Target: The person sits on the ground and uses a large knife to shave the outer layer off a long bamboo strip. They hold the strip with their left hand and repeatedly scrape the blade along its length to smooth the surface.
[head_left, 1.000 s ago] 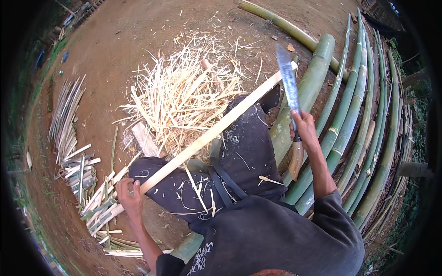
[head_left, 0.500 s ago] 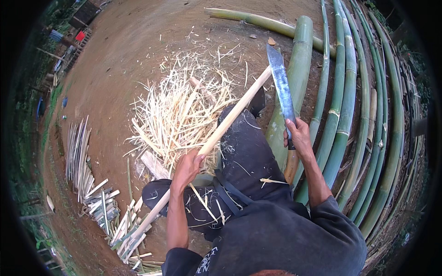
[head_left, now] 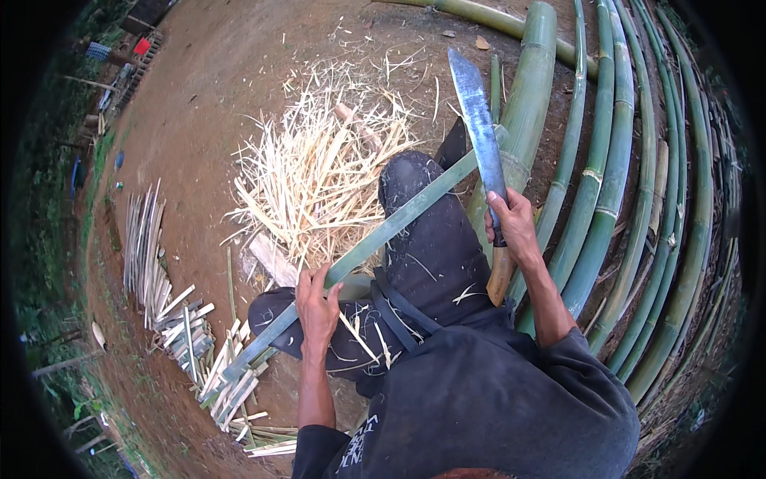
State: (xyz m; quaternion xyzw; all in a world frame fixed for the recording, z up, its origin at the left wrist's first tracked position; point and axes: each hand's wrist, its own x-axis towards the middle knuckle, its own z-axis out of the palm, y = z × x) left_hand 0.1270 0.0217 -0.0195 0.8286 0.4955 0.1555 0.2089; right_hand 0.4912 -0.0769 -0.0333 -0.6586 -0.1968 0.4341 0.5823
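Left hand (head_left: 317, 307) around flat green strip (head_left: 407, 215)

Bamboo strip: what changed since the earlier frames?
The bamboo strip has turned over: green face showing, not pale. The left hand now grips it farther up and right, closer to the knife. Unchanged: right hand holds the knife; shavings stay heaped.

Head-worn wide fisheye view, downward at close range over left hand (head_left: 317, 310), right hand (head_left: 515, 227) and the ground (head_left: 211, 80) beyond.
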